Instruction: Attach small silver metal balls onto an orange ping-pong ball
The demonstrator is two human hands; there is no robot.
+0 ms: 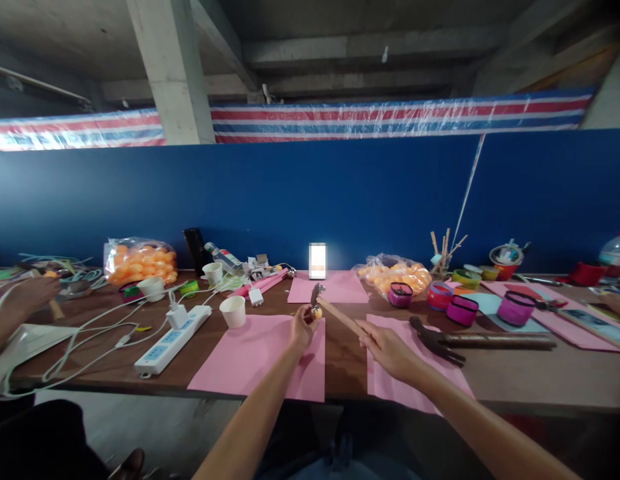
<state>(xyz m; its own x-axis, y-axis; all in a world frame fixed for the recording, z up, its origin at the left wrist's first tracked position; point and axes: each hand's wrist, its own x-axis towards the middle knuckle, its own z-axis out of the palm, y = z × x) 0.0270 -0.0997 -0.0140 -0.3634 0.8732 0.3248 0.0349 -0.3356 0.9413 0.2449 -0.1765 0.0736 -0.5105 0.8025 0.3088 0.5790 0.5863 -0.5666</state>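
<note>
My left hand (pixel 302 328) is closed around a small round ball (pixel 317 313), orange with a shiny silvery part, and holds it above the pink sheet (pixel 250 353). My right hand (pixel 387 347) grips the wooden handle of a small claw hammer (pixel 341 315). The hammer's metal head is right at the top of the ball; whether they touch I cannot tell. A larger dark claw hammer (pixel 490 341) lies to the right of my right hand, partly over another pink sheet (pixel 415 380).
Left of my hands are a white cup (pixel 233 311), a power strip (pixel 173 341) and loose cables. Bags of orange balls (pixel 140 262) (pixel 397 275) stand at the back. Purple containers (pixel 462 311) sit to the right. People's hands show at both sides.
</note>
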